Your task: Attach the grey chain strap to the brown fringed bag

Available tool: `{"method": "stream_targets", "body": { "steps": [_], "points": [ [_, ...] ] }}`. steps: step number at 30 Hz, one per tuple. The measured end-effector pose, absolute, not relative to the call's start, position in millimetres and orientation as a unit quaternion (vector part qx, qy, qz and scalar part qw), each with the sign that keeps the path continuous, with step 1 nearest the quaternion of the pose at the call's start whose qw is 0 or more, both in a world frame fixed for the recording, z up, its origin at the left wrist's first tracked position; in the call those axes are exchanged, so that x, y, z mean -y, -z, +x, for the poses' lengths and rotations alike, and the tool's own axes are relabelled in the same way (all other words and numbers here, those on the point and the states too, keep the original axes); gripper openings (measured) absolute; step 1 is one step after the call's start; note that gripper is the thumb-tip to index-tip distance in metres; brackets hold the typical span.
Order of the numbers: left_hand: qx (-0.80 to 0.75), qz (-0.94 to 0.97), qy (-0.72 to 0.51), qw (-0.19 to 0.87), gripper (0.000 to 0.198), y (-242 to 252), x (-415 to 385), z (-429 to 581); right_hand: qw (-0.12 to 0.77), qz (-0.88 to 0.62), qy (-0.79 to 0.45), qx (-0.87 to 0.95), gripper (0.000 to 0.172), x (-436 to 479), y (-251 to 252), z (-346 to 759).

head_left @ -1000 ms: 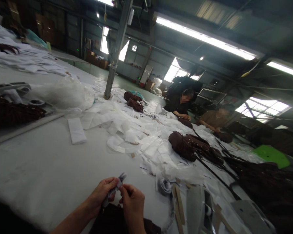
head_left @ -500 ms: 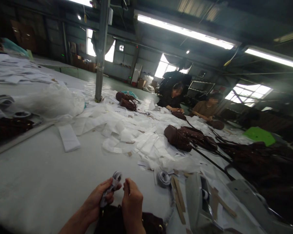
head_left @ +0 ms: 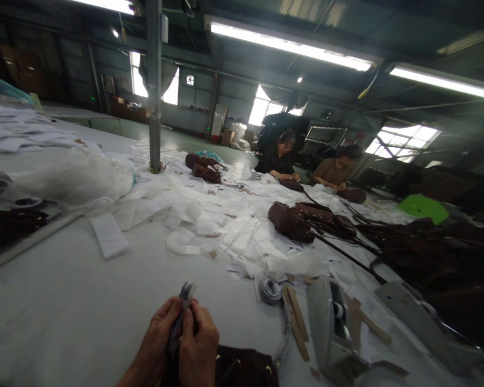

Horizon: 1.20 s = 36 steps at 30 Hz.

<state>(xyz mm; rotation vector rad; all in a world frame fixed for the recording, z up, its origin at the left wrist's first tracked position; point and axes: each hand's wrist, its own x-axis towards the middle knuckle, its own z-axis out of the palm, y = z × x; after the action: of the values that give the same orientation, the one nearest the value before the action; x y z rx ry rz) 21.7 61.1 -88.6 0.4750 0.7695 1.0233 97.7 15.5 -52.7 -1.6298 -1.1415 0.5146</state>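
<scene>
My left hand (head_left: pixel 155 333) is closed around a coiled grey strap (head_left: pixel 187 292) that looks wrapped in something pale, held upright above the table. My right hand (head_left: pixel 199 338) has its fingers pinched against the same coil from the right; the fingertips touch it. Below both hands lies a dark brown bag (head_left: pixel 246 365) with brass-coloured eyelets, partly cut off by the lower edge. Another grey coiled strap (head_left: pixel 270 291) rests on the table to the right, beside some flat tan strips (head_left: pixel 294 314).
Crumpled white wrapping sheets (head_left: pixel 210 220) cover the table's middle. Brown bags (head_left: pixel 292 223) lie at right, near a grey tape dispenser-like device (head_left: pixel 326 328). A metal post (head_left: pixel 155 91) rises behind. Two people (head_left: pixel 280 161) work across the table. A folded white sheet (head_left: pixel 109 236) lies at left.
My right hand has moved left from beside the coil and now touches it. My left hand has shifted slightly left with the coil. The view has turned a little.
</scene>
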Motion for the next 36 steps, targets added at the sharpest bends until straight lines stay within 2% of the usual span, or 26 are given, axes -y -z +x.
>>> {"method": "stream_targets", "body": {
  "steps": [7, 17, 25, 28, 32, 34, 36],
  "points": [
    [-0.365, 0.268, -0.491, 0.744, 0.032, 78, -51, 21, 0.576, -0.629, -0.232, 0.468, 0.022, -13, 57, 97],
    [-0.368, 0.29, -0.496, 0.731, 0.037, 75, -48, 20, 0.59, -0.597, -0.221, 0.496, 0.023, -7, 63, 99],
    [-0.351, 0.343, -0.439, 0.753, 0.04, 82, -52, 13, 0.542, -0.577, -0.384, 0.476, 0.032, 2, 47, 106],
    [-0.347, 0.352, -0.418, 0.762, 0.052, 87, -53, 14, 0.548, -0.569, -0.415, 0.452, 0.042, 3, 53, 106],
    [-0.346, 0.386, -0.379, 0.766, 0.071, 80, -56, 17, 0.529, -0.557, -0.481, 0.423, 0.044, -4, 57, 109],
    [-0.356, 0.397, -0.367, 0.762, 0.07, 74, -60, 18, 0.495, -0.534, -0.545, 0.415, 0.053, -6, 52, 116],
    [-0.36, 0.398, -0.364, 0.761, 0.056, 70, -67, 18, 0.47, -0.499, -0.6, 0.413, 0.067, -5, 42, 129]
  ]
}}
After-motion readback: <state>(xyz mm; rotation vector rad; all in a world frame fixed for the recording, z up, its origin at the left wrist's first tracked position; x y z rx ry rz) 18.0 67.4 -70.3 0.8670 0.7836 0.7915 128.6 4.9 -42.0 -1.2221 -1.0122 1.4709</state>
